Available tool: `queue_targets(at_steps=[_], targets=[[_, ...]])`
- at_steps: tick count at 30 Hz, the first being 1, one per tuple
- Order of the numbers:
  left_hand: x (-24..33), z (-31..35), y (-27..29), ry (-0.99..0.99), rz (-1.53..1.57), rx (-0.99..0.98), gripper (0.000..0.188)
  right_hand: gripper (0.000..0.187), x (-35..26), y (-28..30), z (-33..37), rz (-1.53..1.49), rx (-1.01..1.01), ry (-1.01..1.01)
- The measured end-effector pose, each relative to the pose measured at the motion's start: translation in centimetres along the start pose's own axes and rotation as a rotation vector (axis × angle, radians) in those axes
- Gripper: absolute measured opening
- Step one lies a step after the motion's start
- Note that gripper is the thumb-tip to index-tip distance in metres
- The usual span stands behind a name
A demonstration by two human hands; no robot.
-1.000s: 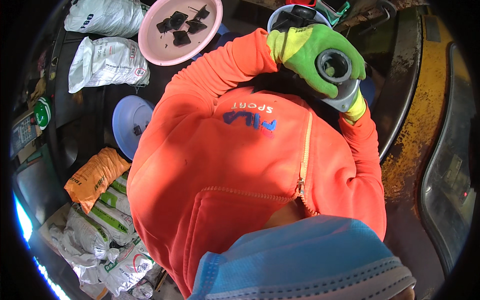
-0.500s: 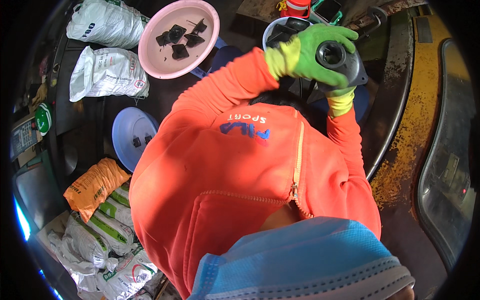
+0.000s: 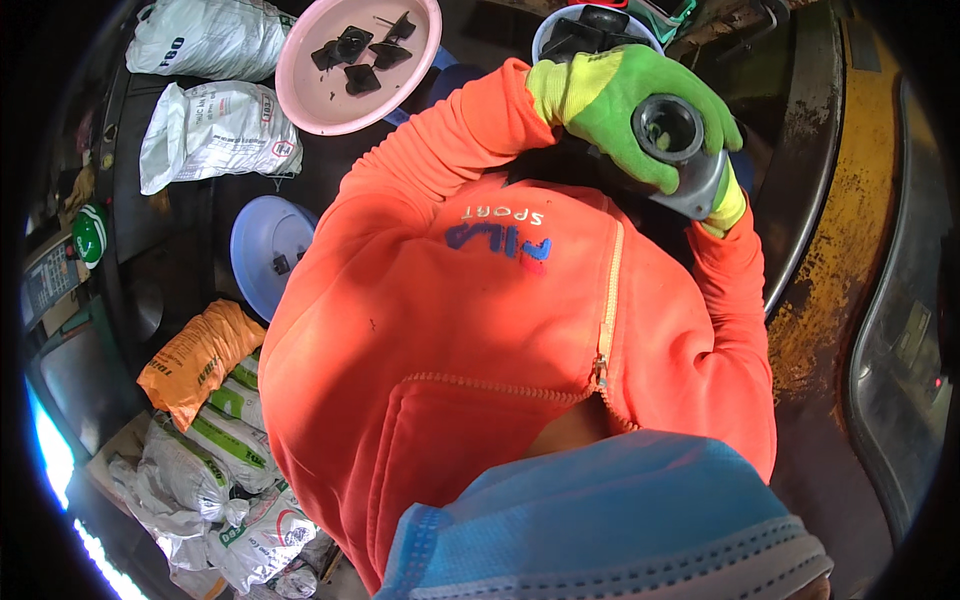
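Note:
Both my hands wear green gloves with yellow cuffs. A black moulded part with a round, thick-rimmed collar (image 3: 696, 188) is between them. My left hand (image 3: 625, 110) is closed over it from the left, fingers curled around the collar. Mostly hidden behind the part, my right hand (image 3: 735, 200) supports it from the right and below; only its cuff side shows. Some green shows through the collar's opening. Just beyond my left hand is a pale blue basin (image 3: 540, 48) heaped with black parts (image 3: 585, 35).
At far left a pink basin (image 3: 300, 115) holds several black pieces (image 3: 362, 78). A blue basin (image 3: 250, 250) with small dark pieces is nearer. White sacks (image 3: 215, 135) and an orange bag (image 3: 200, 360) lie left. A worn yellow machine frame (image 3: 850, 210) stands at right.
The black part has moved nearer to me and slightly right, and its flange end now points more toward me. Both hands have moved with it, still holding it.

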State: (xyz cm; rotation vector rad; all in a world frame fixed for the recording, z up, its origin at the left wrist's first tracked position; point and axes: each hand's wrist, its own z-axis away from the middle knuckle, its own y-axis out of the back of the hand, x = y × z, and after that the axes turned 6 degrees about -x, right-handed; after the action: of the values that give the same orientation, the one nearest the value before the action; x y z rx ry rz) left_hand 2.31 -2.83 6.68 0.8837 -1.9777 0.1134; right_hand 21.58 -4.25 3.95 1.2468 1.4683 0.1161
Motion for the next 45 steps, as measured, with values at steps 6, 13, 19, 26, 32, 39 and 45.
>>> queue_targets(at_steps=[6, 13, 19, 26, 32, 39, 45], targets=[[-0.4, -0.1, 1.8, 0.106, 0.098, -0.069, 0.041, 0.046, 1.4, -2.4, -0.6, 0.083, 0.396, -0.062], [-0.7, 1.7, 2.9, 0.26, -0.68, 0.411, 0.073, 0.028, 3.1, -1.6, -0.7, -1.204, 0.511, -0.508], [-4.2, 3.1, 0.6, 0.197, 0.925, 0.603, 0.059, 0.029, 2.7, 0.8, -0.9, -1.267, 0.388, -0.585], [-5.2, 4.4, -0.7, 0.325, 1.251, 0.702, 0.06, 0.046, 3.7, 1.2, -1.7, -0.274, 0.528, -0.485], [-4.9, 4.2, 0.5, 0.329, 1.416, 0.775, 0.045, 0.027, 2.7, 2.8, -0.2, 0.063, 0.138, -0.259], [-3.3, 3.7, 0.2, 0.355, 1.467, 0.614, 0.044, 0.03, 2.4, 3.6, -1.3, 0.225, -0.006, -0.194], [-4.1, 3.6, 0.7, 0.275, 1.344, 0.693, 0.049, 0.031, 2.1, 2.6, -0.9, 0.094, 0.041, -0.231]])
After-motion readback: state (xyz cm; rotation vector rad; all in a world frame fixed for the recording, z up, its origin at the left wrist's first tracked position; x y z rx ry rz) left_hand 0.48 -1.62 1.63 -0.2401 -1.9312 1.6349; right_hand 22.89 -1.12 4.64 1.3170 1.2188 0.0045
